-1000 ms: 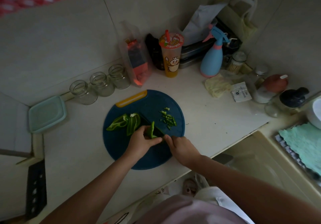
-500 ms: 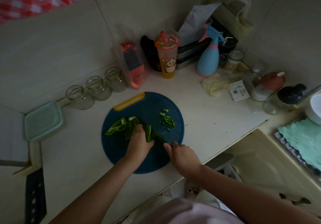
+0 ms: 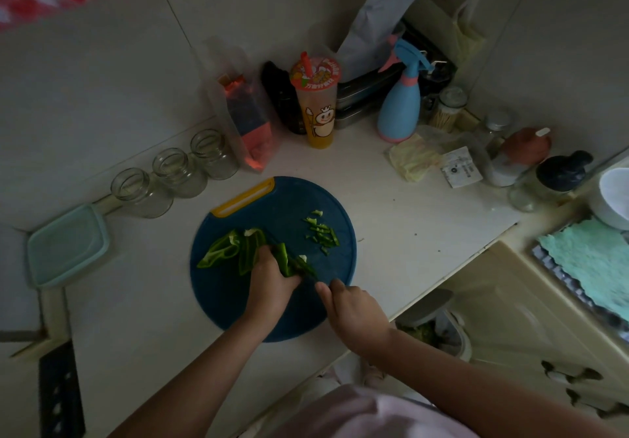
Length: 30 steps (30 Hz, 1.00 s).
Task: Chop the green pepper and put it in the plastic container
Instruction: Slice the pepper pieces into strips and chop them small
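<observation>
— Green bits lay in a small heap near the board's far right edge, so the chopping had clearly begun?

— Begun, yes, but I'd judge it well short of half done. Two big pieces of pepper were uncut on the board's left half, and the left hand was curled down over a strip at the middle, pinning it for the cut.

— And the right hand?

— Closed in a fist near the board's near right edge, forefinger stretched forward along what I took for a knife. The blade was dark against the dark board and hard to pick out beside the strip.

— Had anything gone into the container?

— Nothing that I could see. It sat at the worktop's left edge, well apart from the board, pale green. Whether a lid was on it I could not tell in that dim light. So the remaining cuts and the whole transfer were still to do.

— Anything else unclear?

— The left fingertips were hidden under the hand, and the knife handle inside the fist
</observation>
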Each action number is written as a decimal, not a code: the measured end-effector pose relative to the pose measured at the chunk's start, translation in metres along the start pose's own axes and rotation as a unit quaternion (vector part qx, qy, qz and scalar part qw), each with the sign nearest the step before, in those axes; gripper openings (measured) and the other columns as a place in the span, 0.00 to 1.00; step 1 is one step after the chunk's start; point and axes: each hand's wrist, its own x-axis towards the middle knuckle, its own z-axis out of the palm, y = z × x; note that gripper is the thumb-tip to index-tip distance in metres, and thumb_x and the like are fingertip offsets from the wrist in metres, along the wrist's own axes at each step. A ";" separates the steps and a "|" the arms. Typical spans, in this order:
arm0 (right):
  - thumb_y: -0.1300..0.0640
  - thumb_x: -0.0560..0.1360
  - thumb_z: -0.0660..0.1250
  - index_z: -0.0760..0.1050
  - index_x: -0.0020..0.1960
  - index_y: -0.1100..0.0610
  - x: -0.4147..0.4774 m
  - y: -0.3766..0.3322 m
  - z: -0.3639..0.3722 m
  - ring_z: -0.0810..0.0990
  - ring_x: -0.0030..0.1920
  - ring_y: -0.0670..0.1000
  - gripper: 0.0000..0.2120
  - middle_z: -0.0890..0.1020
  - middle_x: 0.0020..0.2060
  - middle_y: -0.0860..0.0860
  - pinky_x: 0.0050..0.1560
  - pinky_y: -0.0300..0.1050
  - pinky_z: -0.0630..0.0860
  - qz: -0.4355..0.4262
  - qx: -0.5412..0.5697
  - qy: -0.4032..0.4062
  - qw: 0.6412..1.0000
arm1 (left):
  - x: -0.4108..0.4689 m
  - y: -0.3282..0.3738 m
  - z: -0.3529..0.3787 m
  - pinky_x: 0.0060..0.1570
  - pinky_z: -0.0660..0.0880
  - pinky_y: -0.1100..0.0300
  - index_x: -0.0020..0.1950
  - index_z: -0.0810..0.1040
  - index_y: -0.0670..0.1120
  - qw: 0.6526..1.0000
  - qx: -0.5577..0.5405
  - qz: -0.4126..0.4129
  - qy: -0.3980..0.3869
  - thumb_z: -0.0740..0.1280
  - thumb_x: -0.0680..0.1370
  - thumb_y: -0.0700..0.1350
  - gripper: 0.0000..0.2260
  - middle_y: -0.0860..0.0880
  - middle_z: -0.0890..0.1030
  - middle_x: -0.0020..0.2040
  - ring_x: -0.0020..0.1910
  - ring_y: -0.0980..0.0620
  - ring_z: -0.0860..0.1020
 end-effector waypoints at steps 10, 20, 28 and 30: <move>0.41 0.81 0.44 0.68 0.53 0.58 0.005 0.004 -0.001 0.79 0.45 0.61 0.24 0.80 0.44 0.58 0.40 0.48 0.68 -0.001 -0.065 0.012 0.998 | 0.009 0.001 -0.001 0.44 0.68 0.64 0.57 0.70 0.35 0.999 0.047 0.005 -0.012 0.76 0.67 0.38 0.23 0.40 0.78 0.50 0.51 0.44 0.77; 0.41 0.81 0.44 0.69 0.52 0.58 0.007 0.003 -0.005 0.79 0.44 0.59 0.24 0.80 0.42 0.57 0.44 0.50 0.72 0.009 -0.017 0.012 1.000 | 0.016 0.007 0.000 0.49 0.68 0.62 0.55 0.71 0.37 0.999 0.049 0.011 -0.016 0.77 0.65 0.37 0.23 0.40 0.78 0.52 0.55 0.43 0.76; 0.41 0.81 0.44 0.69 0.53 0.58 0.012 0.002 -0.003 0.79 0.45 0.59 0.23 0.80 0.44 0.57 0.43 0.48 0.69 0.008 -0.020 0.014 1.000 | 0.018 0.009 -0.002 0.46 0.68 0.63 0.54 0.71 0.37 0.998 0.056 0.002 -0.026 0.76 0.66 0.39 0.22 0.40 0.79 0.50 0.52 0.44 0.77; 0.41 0.81 0.44 0.69 0.53 0.58 0.013 0.003 -0.003 0.79 0.46 0.59 0.23 0.80 0.44 0.57 0.42 0.47 0.69 0.011 -0.025 0.013 1.000 | 0.019 0.009 -0.002 0.46 0.68 0.63 0.54 0.71 0.37 0.998 0.061 0.002 -0.030 0.76 0.66 0.39 0.22 0.40 0.79 0.49 0.51 0.44 0.77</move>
